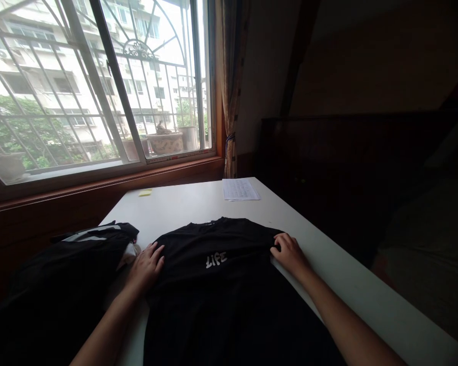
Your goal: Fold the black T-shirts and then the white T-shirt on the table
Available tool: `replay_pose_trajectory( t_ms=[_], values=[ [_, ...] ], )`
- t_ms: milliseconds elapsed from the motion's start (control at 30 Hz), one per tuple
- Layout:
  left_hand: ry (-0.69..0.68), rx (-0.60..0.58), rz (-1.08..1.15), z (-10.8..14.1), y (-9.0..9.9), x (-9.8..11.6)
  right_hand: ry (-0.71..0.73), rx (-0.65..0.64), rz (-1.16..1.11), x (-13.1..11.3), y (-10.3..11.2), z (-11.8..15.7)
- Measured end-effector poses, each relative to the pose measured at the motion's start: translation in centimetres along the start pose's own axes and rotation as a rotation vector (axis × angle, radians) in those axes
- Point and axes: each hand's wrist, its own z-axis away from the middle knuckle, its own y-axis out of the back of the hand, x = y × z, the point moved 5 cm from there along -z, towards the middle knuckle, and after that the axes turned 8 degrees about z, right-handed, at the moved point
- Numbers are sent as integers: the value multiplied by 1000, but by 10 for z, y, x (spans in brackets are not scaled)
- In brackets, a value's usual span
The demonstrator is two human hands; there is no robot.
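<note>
A black T-shirt [221,284] lies spread out on the white table [183,206], its neckline at the far end and short light lettering [216,260] on the chest. My left hand [147,265] rests over the shirt's left sleeve, fingers stretched out and slightly apart. On the opposite side, my right hand [289,252] has its fingers curled over the edge of the right sleeve and pinches the cloth. The shirt's lower part runs toward me and fades into shadow, its hem out of sight.
Dark clothing with a pale stripe [93,234] is heaped at the left. Toward the back lie a written sheet of paper [240,189] and a yellow slip [145,192]. Beyond the table are a barred window [148,91] and a tied curtain [231,96].
</note>
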Motion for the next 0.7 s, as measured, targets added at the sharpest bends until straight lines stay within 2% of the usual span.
replay_pose_trajectory(
  t_ms=[233, 467, 600, 700],
  values=[
    [10, -27, -3, 0, 4, 3, -7, -80, 50, -2, 0, 2],
    [8, -42, -13, 0, 2, 2, -14, -279, 136, -10, 7, 0],
    [2, -106, -21, -1, 5, 3, 5, -388, 189, -12, 19, -2],
    [17, -169, -14, -6, 17, 7, 16, -468, 216, -13, 28, -9]
  ],
)
